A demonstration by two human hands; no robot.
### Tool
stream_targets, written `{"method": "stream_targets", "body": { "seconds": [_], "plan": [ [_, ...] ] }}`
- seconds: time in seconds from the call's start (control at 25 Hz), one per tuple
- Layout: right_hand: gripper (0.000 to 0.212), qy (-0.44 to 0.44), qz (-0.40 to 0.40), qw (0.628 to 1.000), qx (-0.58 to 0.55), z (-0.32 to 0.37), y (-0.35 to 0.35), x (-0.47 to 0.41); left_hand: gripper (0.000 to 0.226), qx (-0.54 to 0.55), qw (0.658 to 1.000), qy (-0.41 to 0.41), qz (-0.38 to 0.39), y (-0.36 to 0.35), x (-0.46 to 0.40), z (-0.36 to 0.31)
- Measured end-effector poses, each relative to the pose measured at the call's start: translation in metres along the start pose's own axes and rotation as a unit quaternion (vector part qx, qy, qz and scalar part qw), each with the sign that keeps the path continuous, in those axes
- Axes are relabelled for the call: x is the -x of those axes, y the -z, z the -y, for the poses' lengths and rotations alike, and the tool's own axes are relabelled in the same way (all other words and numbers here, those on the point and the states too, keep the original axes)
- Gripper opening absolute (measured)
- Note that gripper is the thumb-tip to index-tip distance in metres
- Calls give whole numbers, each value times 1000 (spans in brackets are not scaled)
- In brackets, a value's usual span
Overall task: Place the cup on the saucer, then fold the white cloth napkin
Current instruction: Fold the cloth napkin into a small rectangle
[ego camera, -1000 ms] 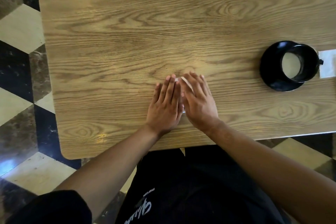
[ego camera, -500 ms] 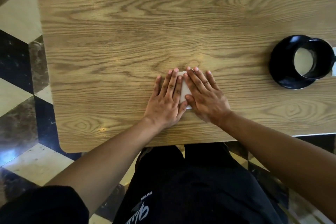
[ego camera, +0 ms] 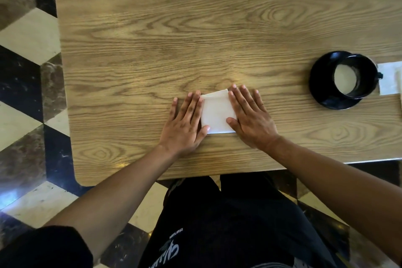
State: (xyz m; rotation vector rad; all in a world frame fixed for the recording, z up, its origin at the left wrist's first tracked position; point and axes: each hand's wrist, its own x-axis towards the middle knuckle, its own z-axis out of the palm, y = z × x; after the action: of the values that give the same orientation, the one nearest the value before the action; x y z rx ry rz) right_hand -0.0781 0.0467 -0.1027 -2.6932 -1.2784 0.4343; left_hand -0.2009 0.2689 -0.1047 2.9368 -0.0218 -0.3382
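The white cloth napkin (ego camera: 216, 112) lies folded into a small square near the table's front edge. My left hand (ego camera: 185, 124) rests flat on the wood along its left side, thumb touching its lower left corner. My right hand (ego camera: 250, 117) lies flat along its right side, thumb on the cloth. Both hands have their fingers stretched out and hold nothing. Far to the right, a black cup (ego camera: 354, 76) with a pale inside stands on a black saucer (ego camera: 319, 91).
A wooden table (ego camera: 152, 39) fills the view, its left edge and rounded corners over a black, cream and brown tiled floor (ego camera: 24, 98). A white folded paper or cloth (ego camera: 389, 78) lies just right of the saucer at the frame's edge.
My hands were side by side covering the napkin. They have slid apart to its left and right sides, and the folded square now shows between them.
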Motion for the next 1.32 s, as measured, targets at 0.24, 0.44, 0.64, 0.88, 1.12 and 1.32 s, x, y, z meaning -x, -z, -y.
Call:
{"method": "stream_targets", "body": {
  "seconds": [0.24,0.44,0.64,0.88,1.12,1.32],
  "plan": [
    [71,-15,37,999,10,3,0,-1,81,-17,999,15,33,0,-1,-2],
    [68,-44,26,998,-25,7,10,10,77,29,999,32,1,12,3,-9],
    [67,-80,54,995,-36,7,2,13,77,40,998,55,12,0,4,-12],
    [62,-145,-13,987,-72,18,16,15,71,98,990,99,-19,11,5,-18],
    [26,-420,-50,847,-322,53,44,3,43,389,823,413,-38,53,-14,-44],
    [21,-481,-5,782,-397,67,55,-8,48,483,719,499,22,60,-26,-41]
  ]
}}
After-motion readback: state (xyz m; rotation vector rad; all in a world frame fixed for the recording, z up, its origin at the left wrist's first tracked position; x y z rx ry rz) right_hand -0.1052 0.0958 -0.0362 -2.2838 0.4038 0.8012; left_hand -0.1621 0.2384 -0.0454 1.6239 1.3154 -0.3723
